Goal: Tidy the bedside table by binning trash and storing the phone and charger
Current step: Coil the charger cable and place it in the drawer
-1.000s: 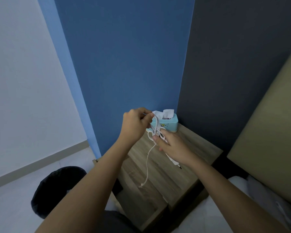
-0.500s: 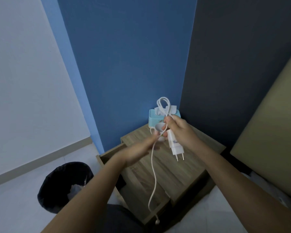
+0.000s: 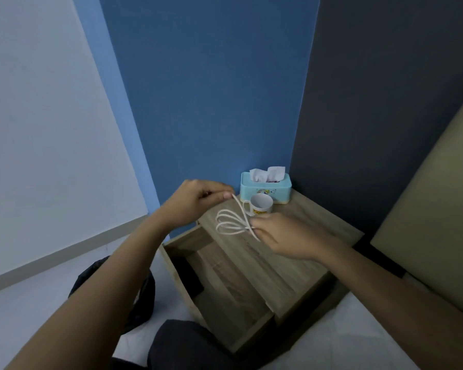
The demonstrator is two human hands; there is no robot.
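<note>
Pinching the coiled white charger cable (image 3: pixel 231 222) between our left hand (image 3: pixel 195 204) and right hand (image 3: pixel 281 236), we have raised the dangling end, with the loops now at 9 o'clock of the right hand.

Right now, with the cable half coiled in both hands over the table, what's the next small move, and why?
Probably wrap the free end once more. The right hand pinches several loops of the white cable, while the left hand holds a loose strand taut. The open drawer waits just below, so a finished coil could drop straight in.
</note>
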